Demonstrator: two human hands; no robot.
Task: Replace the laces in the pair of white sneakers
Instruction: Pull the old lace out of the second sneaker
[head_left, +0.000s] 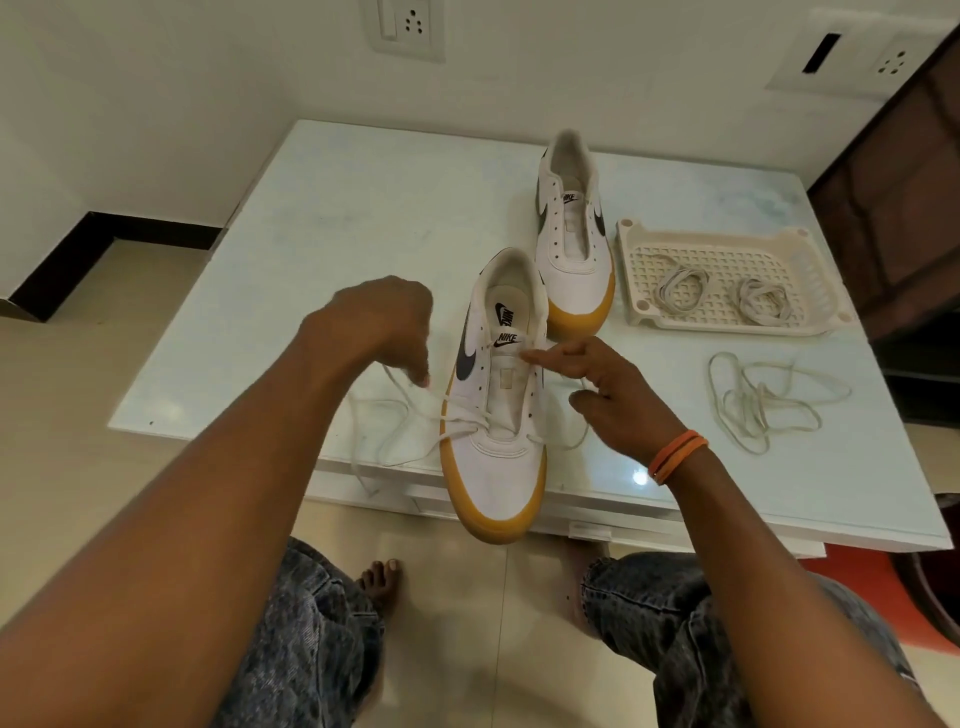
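Note:
A white sneaker with a tan sole (496, 457) lies at the table's near edge, toe toward me and hanging over it. A white lace (395, 410) runs through its lowest eyelets and trails off to the left. My left hand (387, 325) pinches that lace left of the shoe. My right hand (605, 387) sits at the shoe's right side, pinching the lace's other end near the tongue. The second sneaker (571, 234) stands farther back without a lace.
A cream plastic tray (795, 249) at the right holds two coiled laces (680, 286). A loose lace (763, 400) lies on the glass table (337, 218) in front of the tray. Walls stand behind, and my knees are below the table edge.

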